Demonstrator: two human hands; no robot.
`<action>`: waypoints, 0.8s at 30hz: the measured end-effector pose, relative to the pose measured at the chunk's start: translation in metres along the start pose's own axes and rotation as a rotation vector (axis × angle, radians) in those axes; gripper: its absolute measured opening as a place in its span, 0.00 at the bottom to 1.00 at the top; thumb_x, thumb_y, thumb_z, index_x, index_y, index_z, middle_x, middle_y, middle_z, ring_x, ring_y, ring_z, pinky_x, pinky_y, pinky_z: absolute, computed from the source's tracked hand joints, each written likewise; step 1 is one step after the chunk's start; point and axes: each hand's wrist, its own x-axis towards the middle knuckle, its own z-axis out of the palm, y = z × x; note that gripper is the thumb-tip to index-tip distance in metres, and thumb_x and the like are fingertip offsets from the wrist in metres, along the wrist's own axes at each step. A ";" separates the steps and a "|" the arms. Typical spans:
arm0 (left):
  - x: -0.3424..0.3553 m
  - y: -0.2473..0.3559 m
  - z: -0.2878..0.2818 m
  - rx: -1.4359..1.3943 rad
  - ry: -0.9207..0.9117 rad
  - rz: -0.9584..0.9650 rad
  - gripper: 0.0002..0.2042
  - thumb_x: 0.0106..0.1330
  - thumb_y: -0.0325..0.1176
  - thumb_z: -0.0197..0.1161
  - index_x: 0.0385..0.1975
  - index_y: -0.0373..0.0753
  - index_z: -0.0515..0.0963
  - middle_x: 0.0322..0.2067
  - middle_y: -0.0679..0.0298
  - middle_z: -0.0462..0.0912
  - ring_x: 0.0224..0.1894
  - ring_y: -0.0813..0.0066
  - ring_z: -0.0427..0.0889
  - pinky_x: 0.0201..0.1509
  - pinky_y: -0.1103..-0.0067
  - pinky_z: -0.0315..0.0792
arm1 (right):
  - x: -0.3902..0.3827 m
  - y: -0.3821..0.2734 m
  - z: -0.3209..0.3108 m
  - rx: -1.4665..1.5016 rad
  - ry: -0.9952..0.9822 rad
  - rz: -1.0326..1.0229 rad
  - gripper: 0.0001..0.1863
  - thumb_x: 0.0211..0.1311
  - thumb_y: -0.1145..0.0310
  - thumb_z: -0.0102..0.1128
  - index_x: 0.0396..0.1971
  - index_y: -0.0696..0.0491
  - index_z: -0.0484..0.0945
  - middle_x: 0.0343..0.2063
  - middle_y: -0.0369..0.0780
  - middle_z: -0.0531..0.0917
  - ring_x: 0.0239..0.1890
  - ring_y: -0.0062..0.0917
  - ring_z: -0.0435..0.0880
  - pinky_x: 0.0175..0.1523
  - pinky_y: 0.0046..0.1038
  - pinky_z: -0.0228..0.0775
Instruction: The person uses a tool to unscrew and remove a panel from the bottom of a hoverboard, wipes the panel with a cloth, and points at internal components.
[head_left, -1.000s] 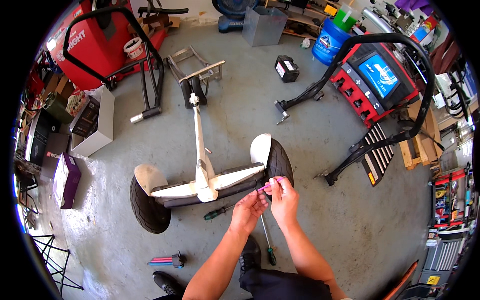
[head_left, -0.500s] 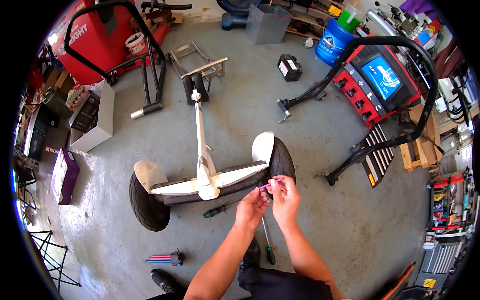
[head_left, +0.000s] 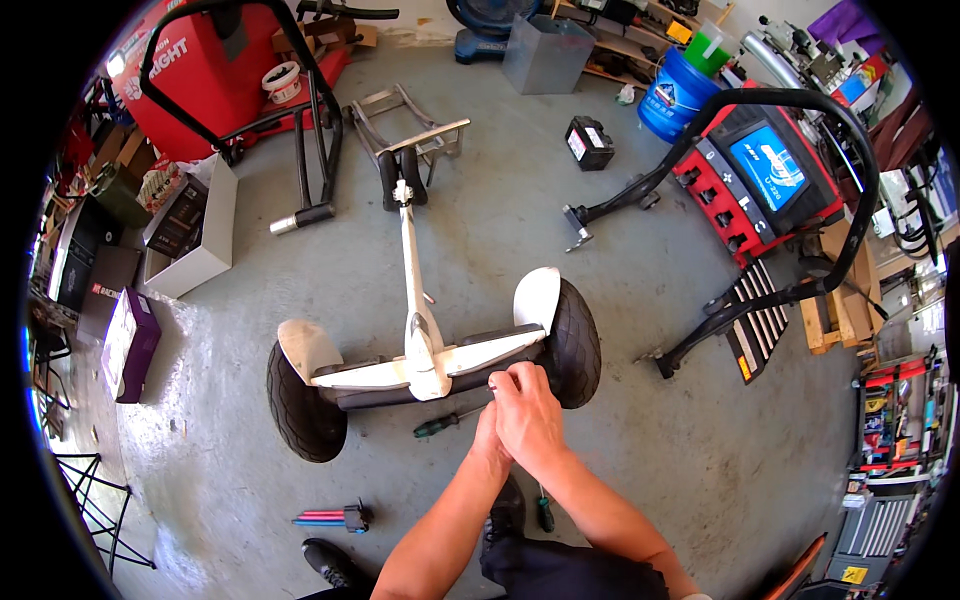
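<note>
The right hand (head_left: 528,410) lies over the left hand (head_left: 486,432), the two pressed together with the right hand's fingers bent inward; a small dark tip shows beside its fingertips, too small to identify, and whether the hand is closed on it I cannot tell. The left hand is mostly hidden under the right, so its grip cannot be told either. Just beyond both hands, on the grey floor (head_left: 690,470), stands the self-balancing scooter (head_left: 490,351), its white body ahead and to the left of them; whether the fingers touch it is unclear. Its right wheel (head_left: 576,345) is near the right hand, its left wheel (head_left: 303,415) well off to the left, and its white steering post (head_left: 411,260) runs away from the hands to a black padded top. Just left of the hands lies a green-handled screwdriver (head_left: 436,427), its shaft pointing toward them; a second screwdriver (head_left: 545,514) lies nearer the person, below the right forearm. Farther left and closer to the feet is a hex key set (head_left: 333,517), red and blue in a black holder. Well beyond the hands, ahead and to the right, sit a black battery (head_left: 588,143) and a red machine (head_left: 712,205) with a lit screen.
</note>
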 end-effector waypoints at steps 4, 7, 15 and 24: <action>0.000 0.006 0.023 -1.052 0.244 -0.200 0.13 0.73 0.36 0.53 0.52 0.38 0.72 0.49 0.58 0.80 0.50 0.62 0.80 0.56 0.68 0.75 | -0.014 0.000 0.018 0.056 0.107 -0.006 0.10 0.59 0.71 0.62 0.41 0.54 0.79 0.43 0.43 0.75 0.43 0.40 0.77 0.43 0.39 0.74; -0.008 -0.034 0.011 -0.269 0.244 -0.144 0.18 0.70 0.33 0.55 0.58 0.40 0.70 0.52 0.56 0.78 0.51 0.55 0.80 0.56 0.63 0.75 | -0.015 0.007 0.027 0.129 0.084 -0.068 0.11 0.58 0.71 0.62 0.42 0.52 0.80 0.43 0.41 0.76 0.43 0.38 0.78 0.43 0.37 0.74; -0.028 -0.011 0.013 -0.972 0.576 -0.402 0.13 0.75 0.34 0.51 0.53 0.35 0.74 0.46 0.61 0.81 0.44 0.70 0.82 0.49 0.73 0.78 | -0.015 0.018 0.013 0.286 -0.048 -0.116 0.10 0.60 0.72 0.62 0.42 0.51 0.84 0.31 0.38 0.81 0.34 0.33 0.82 0.35 0.32 0.75; -0.042 -0.004 0.037 -0.370 0.227 -0.427 0.09 0.71 0.28 0.60 0.44 0.29 0.79 0.36 0.63 0.84 0.37 0.77 0.82 0.47 0.80 0.76 | -0.049 0.062 0.013 0.576 -0.066 0.564 0.12 0.69 0.66 0.56 0.42 0.58 0.83 0.30 0.47 0.86 0.31 0.40 0.86 0.36 0.33 0.76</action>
